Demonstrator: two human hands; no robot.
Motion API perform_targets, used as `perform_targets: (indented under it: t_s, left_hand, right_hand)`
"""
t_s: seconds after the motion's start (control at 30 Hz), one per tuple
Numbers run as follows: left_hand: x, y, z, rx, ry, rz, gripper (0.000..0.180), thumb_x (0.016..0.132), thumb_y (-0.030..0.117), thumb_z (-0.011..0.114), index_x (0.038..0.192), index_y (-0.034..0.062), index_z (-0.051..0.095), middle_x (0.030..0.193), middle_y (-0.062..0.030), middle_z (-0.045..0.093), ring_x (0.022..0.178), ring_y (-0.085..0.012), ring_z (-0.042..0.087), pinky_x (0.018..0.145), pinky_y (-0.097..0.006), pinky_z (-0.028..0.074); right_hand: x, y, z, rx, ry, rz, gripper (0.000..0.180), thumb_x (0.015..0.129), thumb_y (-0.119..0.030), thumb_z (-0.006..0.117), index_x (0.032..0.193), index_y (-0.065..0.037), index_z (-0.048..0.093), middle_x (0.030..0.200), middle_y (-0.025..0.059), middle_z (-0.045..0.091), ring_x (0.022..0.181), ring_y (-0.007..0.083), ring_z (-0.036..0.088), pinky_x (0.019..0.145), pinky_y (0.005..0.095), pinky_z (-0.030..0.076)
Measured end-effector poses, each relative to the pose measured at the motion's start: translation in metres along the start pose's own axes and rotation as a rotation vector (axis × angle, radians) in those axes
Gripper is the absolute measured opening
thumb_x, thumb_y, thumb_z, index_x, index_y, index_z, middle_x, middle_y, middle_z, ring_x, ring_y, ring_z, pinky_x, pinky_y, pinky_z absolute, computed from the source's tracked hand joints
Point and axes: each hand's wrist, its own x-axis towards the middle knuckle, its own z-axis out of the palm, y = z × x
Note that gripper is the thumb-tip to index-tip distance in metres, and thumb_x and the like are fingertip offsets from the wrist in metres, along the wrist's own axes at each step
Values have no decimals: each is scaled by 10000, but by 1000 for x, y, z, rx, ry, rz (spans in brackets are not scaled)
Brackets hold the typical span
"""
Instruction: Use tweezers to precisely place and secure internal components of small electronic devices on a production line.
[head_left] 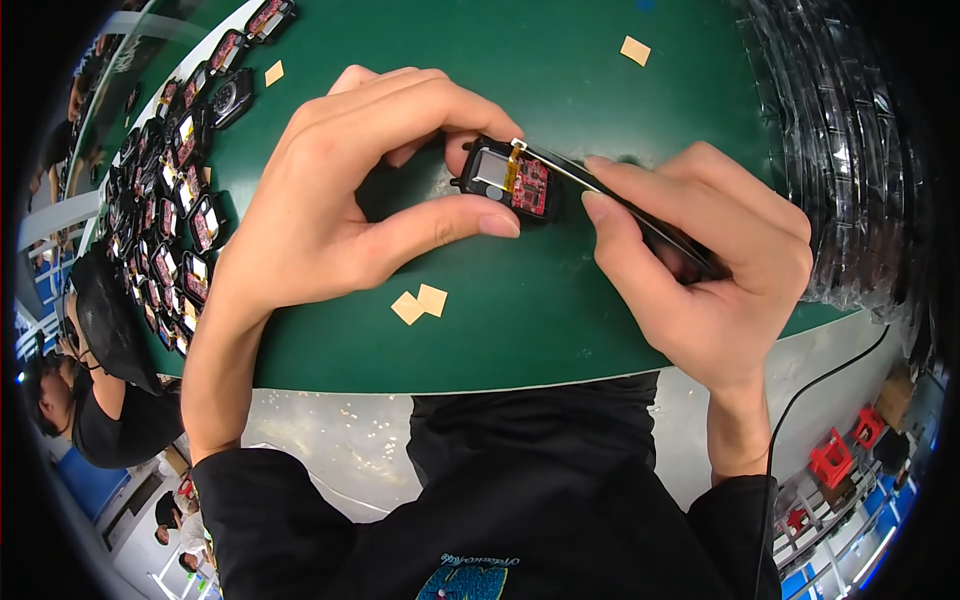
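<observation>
- The left hand (330, 190), centre-left of the frame, pinches a small black device (508, 180) between thumb and fingers, just above the green mat (560, 320).
- The device (red circuit board exposed) sits at upper centre.
- The right hand (715, 270), centre-right, grips black tweezers (640, 205), tips touching the device's top edge.
- Two tan paper squares (420, 303) lie below the left thumb.
- Matching devices (175, 190) are piled at upper left.

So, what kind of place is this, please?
Probably an electronics assembly workshop. The left hand holds a small black device with a red circuit board exposed, many similar units lie in a row on the green mat, and the right hand works with tweezers.
</observation>
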Motion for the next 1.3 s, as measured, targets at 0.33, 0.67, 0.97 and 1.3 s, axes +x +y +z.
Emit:
perform_targets:
  t_s: [0.33,0.67,0.97,1.3]
  left_hand:
    - [1,0,3,-19,30,-11,580,698,266,986,1193,23,805,946,-38,730,796,-173,493,759,-322,393]
    - [2,-11,-5,-64,-20,19,632,727,402,967,1202,14,815,942,-38,728,771,-175,461,773,-332,386]
    - [2,-13,-9,-119,-78,31,655,784,477,926,1234,14,818,1002,-52,754,792,-168,485,800,-333,381]
    - [3,-10,-7,-120,-63,59,622,756,451,957,1176,14,820,1015,-51,773,801,-171,541,787,-330,385]
  right_hand:
    - [-2,5,6,-45,36,-66,298,798,100,865,1077,-6,877,752,-14,631,551,18,440,503,226,295]
    - [1,2,4,47,-25,-11,255,831,116,847,1054,-4,877,742,20,673,624,78,581,557,237,391]
    - [2,0,-4,111,-109,77,201,846,86,839,1030,13,870,735,31,675,623,77,574,557,241,377]
    - [2,-1,-2,106,-132,54,208,835,97,823,1023,17,866,729,35,675,609,84,565,552,247,379]
